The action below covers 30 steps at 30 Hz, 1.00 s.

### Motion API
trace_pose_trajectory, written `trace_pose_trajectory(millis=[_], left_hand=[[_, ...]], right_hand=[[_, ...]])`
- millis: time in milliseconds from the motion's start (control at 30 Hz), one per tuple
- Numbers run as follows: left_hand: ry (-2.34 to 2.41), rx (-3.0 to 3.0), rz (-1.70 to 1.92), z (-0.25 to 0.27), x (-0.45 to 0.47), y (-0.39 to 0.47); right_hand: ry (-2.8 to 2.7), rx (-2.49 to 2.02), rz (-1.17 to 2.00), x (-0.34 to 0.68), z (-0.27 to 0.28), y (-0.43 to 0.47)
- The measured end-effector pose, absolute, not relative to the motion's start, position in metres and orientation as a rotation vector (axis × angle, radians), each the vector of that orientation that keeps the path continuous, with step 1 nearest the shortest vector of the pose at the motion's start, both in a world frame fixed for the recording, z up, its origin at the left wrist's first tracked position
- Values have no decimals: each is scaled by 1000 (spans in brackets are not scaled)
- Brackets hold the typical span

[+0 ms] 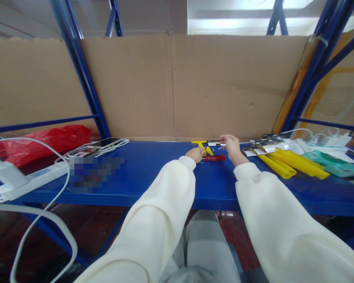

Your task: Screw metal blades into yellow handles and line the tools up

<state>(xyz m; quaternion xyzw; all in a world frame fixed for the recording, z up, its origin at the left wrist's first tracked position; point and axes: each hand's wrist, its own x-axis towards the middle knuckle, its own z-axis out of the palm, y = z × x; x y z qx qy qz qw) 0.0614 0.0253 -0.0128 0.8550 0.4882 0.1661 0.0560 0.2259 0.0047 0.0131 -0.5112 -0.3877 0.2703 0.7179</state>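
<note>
My left hand is closed on a yellow T-shaped plastic piece, fingers curled round its lower part. From the yellow piece a flat black-and-white strip reaches rightward. My right hand pinches the strip's right end between thumb and fingers. Just below lies a screwdriver with a red see-through handle, its shaft end close to my left hand. A few small bits lie on the blue tabletop between the hands; they are too small to name.
Several yellow tubes and flat black-and-white packages lie at right, beside a green plastic packet. On the left are a red bag, a white power strip, a phone and cables. Cardboard walls off the back.
</note>
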Motion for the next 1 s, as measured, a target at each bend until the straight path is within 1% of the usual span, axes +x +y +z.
trace_pose_trajectory(millis=[167, 367, 500, 633, 733, 833, 900, 1000], left_hand=[[1515, 2604, 533, -8, 59, 21], [1464, 2556, 854, 10, 44, 10], [1482, 2532, 1026, 12, 24, 5], [1625, 2439, 1054, 4, 9, 3], [1660, 2400, 1086, 0, 6, 4], [1637, 2391, 1109, 0, 7, 4], [1628, 2380, 1118, 0, 8, 4], [1622, 2370, 1121, 1, 8, 4]], right_hand=[[-840, -1128, 608, 226, 14, 4], [-872, -1153, 596, 228, 13, 7], [-928, -1192, 558, 225, 9, 8], [-1029, -1272, 468, 227, 8, 10], [-1183, -1498, 265, 248, 16, 11], [-1396, -1913, 43, 288, 30, 6], [-1359, -2187, -100, 319, 41, -3], [-1213, -2359, -245, 361, 52, -21]])
